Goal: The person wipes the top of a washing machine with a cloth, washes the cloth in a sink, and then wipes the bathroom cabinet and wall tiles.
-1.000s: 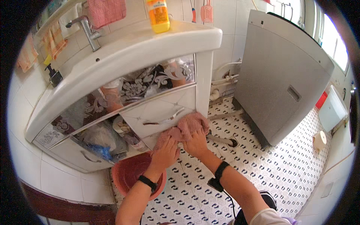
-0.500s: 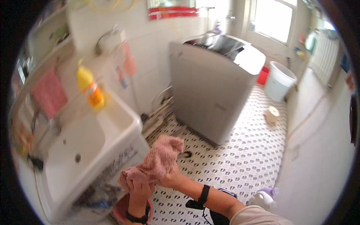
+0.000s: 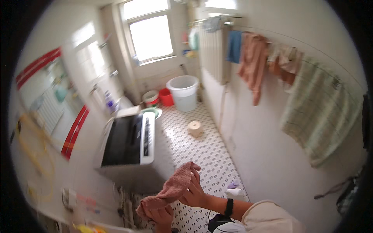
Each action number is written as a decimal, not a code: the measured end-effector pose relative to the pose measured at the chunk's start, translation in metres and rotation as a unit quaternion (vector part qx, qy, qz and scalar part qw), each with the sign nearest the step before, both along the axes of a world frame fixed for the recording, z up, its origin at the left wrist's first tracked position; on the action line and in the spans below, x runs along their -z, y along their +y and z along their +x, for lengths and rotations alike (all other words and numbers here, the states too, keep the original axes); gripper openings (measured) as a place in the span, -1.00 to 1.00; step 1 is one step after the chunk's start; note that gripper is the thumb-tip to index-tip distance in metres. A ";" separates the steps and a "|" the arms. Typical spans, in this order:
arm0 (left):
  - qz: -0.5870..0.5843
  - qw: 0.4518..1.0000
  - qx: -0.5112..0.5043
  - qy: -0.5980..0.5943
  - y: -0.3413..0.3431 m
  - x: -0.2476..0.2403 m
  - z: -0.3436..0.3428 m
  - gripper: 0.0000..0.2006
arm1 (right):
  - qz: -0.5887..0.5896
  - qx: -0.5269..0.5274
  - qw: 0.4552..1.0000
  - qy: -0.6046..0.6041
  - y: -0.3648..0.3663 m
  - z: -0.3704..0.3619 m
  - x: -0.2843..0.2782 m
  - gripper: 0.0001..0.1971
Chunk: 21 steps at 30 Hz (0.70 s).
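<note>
A dusty-pink towel (image 3: 171, 189) is bunched lengthwise between my two hands, above the floor. My left hand (image 3: 160, 214) is closed on its lower left end, fingers partly under the fabric. Farther up and to the right, my right hand (image 3: 195, 194) grips the other part, with the towel's far corner sticking out past the fingers. A dark band (image 3: 229, 207) circles my right wrist. Beyond the towel stands a grey washing machine (image 3: 128, 139) with a dark lid.
Along the right wall hang a pink garment (image 3: 253, 64) and a green checked towel (image 3: 320, 112). A white bucket (image 3: 184, 93), a red bucket (image 3: 166, 97) and a small beige stool (image 3: 195, 128) stand on the patterned floor. A white bottle (image 3: 235, 193) is near my right forearm.
The view has swung right and up, bringing the hanging laundry and window into sight, while the sink has mostly left. Both hands still hold the towel, now stretched out more lengthwise.
</note>
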<state>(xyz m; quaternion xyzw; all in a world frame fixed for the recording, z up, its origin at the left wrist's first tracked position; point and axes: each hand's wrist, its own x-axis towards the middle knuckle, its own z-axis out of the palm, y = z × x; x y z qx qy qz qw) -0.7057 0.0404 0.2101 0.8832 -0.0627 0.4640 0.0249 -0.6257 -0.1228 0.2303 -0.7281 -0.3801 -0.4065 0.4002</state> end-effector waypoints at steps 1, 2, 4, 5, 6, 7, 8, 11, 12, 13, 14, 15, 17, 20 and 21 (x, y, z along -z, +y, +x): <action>0.018 1.000 0.005 -0.019 -0.009 -0.023 0.016 -0.58 | 0.003 0.034 0.999 -0.012 -0.015 0.008 -0.026 -0.65; 0.036 0.998 0.007 -0.041 -0.016 -0.043 0.034 -0.56 | 0.010 0.063 0.998 -0.015 -0.025 0.016 -0.045 -0.65; 0.070 0.990 0.065 -0.105 -0.044 -0.079 0.072 -0.51 | 0.024 0.097 0.994 -0.038 -0.055 0.032 -0.074 -0.61; 0.060 0.986 0.096 -0.125 -0.066 -0.094 0.088 -0.49 | 0.025 0.123 0.991 -0.056 -0.077 0.037 -0.084 -0.56; 0.054 0.981 0.120 -0.141 -0.081 -0.103 0.099 -0.47 | 0.025 0.155 0.986 -0.056 -0.091 0.041 -0.095 -0.56; 0.044 0.977 0.165 -0.124 -0.085 -0.095 0.114 -0.37 | 0.039 0.172 0.981 -0.079 -0.104 0.042 -0.107 -0.56; 0.031 0.971 0.212 -0.107 -0.093 -0.093 0.129 -0.25 | 0.047 0.194 0.974 -0.104 -0.118 0.039 -0.121 -0.55; 0.013 0.941 0.310 -0.138 -0.117 -0.109 0.170 -0.22 | 0.078 0.266 0.958 -0.068 -0.141 0.032 -0.137 -0.52; -0.008 0.920 0.363 -0.147 -0.143 -0.117 0.177 -0.21 | 0.086 0.279 0.955 -0.051 -0.147 0.025 -0.137 -0.47; -0.035 0.903 0.403 -0.147 -0.160 -0.123 0.186 -0.20 | 0.027 0.354 0.934 -0.035 -0.162 0.011 -0.142 -0.42; -0.058 0.891 0.427 -0.143 -0.180 -0.144 0.172 -0.23 | 0.021 0.376 0.925 -0.039 -0.172 -0.001 -0.152 -0.42; -0.101 0.865 0.476 -0.122 -0.196 -0.116 0.184 -0.22 | 0.055 0.381 0.922 -0.042 -0.179 -0.012 -0.161 -0.42; -0.124 0.816 0.553 -0.108 -0.225 -0.102 0.195 -0.21 | 0.152 0.389 0.908 -0.033 -0.183 -0.030 -0.169 -0.46; -0.078 0.748 0.638 -0.165 -0.270 -0.137 0.183 -0.31 | 0.100 0.517 0.849 -0.050 -0.201 -0.053 -0.158 -0.44; -0.056 0.730 0.650 -0.202 -0.287 -0.160 0.178 -0.29 | 0.060 0.568 0.818 -0.064 -0.200 -0.065 -0.164 -0.43</action>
